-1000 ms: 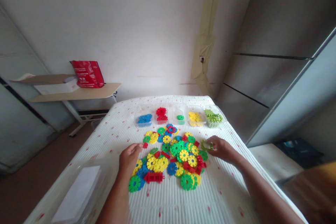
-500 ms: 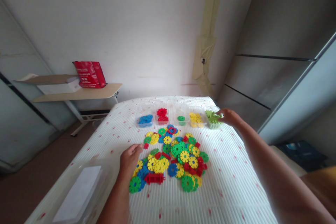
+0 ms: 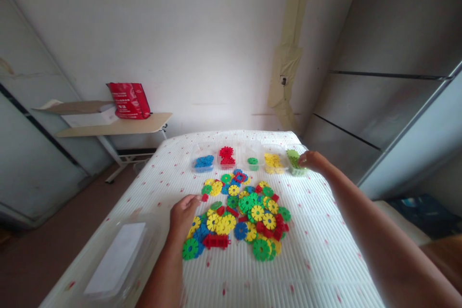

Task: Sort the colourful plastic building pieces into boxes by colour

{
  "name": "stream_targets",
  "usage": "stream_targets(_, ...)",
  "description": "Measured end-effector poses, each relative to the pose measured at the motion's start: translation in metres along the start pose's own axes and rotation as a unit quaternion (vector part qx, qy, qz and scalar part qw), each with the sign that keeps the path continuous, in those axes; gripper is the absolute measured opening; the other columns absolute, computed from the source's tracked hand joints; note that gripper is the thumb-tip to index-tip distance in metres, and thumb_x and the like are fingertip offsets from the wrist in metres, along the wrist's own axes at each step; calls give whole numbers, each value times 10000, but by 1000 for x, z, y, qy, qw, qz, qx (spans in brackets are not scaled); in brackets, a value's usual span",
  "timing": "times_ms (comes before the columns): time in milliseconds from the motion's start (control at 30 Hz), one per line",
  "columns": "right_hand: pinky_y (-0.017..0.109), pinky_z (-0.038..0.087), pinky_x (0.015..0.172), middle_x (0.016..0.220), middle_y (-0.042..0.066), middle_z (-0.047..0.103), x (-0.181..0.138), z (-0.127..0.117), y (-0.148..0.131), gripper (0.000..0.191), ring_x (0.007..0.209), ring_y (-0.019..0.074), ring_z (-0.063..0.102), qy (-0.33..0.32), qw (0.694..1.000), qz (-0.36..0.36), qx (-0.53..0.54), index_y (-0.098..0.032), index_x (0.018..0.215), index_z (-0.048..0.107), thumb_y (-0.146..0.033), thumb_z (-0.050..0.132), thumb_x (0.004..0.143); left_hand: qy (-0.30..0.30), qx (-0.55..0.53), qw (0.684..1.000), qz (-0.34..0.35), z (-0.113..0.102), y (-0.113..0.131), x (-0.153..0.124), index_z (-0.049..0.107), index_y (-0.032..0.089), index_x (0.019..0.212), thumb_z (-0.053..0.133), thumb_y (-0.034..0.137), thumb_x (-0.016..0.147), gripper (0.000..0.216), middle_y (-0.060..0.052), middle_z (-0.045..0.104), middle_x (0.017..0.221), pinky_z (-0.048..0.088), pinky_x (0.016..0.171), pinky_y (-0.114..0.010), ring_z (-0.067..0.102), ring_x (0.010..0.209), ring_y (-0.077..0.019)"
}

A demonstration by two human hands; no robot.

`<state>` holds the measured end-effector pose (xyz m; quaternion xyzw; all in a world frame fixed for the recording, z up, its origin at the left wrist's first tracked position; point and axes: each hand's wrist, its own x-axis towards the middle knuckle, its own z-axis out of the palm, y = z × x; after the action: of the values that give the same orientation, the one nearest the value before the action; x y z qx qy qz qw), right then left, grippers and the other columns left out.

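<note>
- Far left, a white box [image 3: 90, 117] and a red bag [image 3: 130, 101] stand side by side on a pale-topped stand [image 3: 151, 122] near the wall.
- At the near left of the cloth-covered counter [image 3: 249, 284] lies a clear container [image 3: 149, 236]; a white sheet [image 3: 116, 259] is in or on it, I cannot tell which.
- The left hand [image 3: 186, 207] is above the counter beside the loose pile, thumb and fingers pinched together on a small red piece [image 3: 204, 198].
- Beyond the pile, at the left end of a row of clear tubs, a tub [image 3: 203, 170] holds blue pieces [image 3: 204, 160].
- In the middle, the loose pile [image 3: 247, 203] mixes yellow, green and blue slotted discs with red blocks, many overlapping.
- Behind it, the next three tubs hold red pieces [image 3: 226, 154], a few green pieces [image 3: 252, 160] and yellow pieces [image 3: 273, 160].
- The row's rightmost tub [image 3: 299, 172] holds light green pieces [image 3: 293, 158].
- The right hand [image 3: 311, 160] is at that tub's right side, fingers curled over its edge; I cannot tell whether they are closed on anything.
- Far right stands a grey cabinet [image 3: 375, 101].
</note>
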<state>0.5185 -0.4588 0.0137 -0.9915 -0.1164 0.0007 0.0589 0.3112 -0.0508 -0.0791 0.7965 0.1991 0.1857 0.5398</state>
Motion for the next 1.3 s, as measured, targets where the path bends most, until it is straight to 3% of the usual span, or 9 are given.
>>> stream_targets(200,211,456,639,907,21,715,-10,-9,-5,212,769,158,650,58,998,-6,-2,-235,866,720,-224,589,700,3,-12,1000,-6,2,-9,4,664,133,811,562,512,677,415,-43,692,719,465,677,-257,628,748,-207)
stream_targets(300,220,464,665,882,32,717,-27,-11,-16,195,763,162,651,109,992,-48,49,-214,855,714,-248,580,718,9,-9,1000,-3,2,-10,5,664,131,803,564,512,672,415,-41,690,704,467,666,-254,628,734,-204)
stream_targets(367,227,473,668,841,31,715,-42,-6,-26,194,729,158,651,108,986,-83,102,-205,860,707,-268,577,730,10,-8,1000,-2,2,-9,4,665,131,802,565,508,669,413,-37,690,693,468,659,-253,631,723,-202)
stream_targets(500,283,514,683,961,56,695,-78,29,-43,348,746,178,655,54,975,-131,171,-209,1032,650,-373,602,729,6,-7,1000,8,1,-5,2,666,136,805,553,493,686,393,-45,698,725,478,696,-270,638,757,-209)
stream_targets(633,410,465,904,1232,129,570,-109,80,-59,563,1104,272,548,89,956,-207,191,-187,1229,537,-482,572,751,10,-22,1000,20,5,-7,1,654,145,820,551,440,700,335,-63,699,799,484,759,-300,639,808,-213)
stream_targets(800,467,385,999,1280,131,518,-130,113,-97,586,1199,280,457,107,938,-239,227,-210,1310,459,-486,530,798,-1,-14,995,101,23,-12,-1,644,179,871,546,330,718,236,-67,666,929,470,853,-335,616,915,-207)
stream_targets(1000,439,353,1038,1343,107,438,-127,112,-160,516,1245,245,407,90,917,-186,341,-223,1305,445,-385,519,820,-42,-61,990,117,47,-6,-15,626,197,964,521,325,785,243,-71,648,1012,458,888,-345,597,985,-202)
stream_targets(1200,420,368,1014,1301,113,483,-121,98,-215,498,1216,236,438,80,883,-253,389,-201,1252,484,-265,579,766,-58,-171,982,58,48,12,-27,605,184,1056,484,422,823,355,-83,633,1116,429,941,-337,572,1062,-205)
stream_targets(1300,364,407,968,1213,78,561,-115,87,-233,399,1146,205,504,72,872,-294,384,-213,1173,543,-219,564,774,-52,-210,976,30,44,13,-26,606,160,1048,485,450,814,392,-100,649,1081,462,890,-344,607,993,-216)
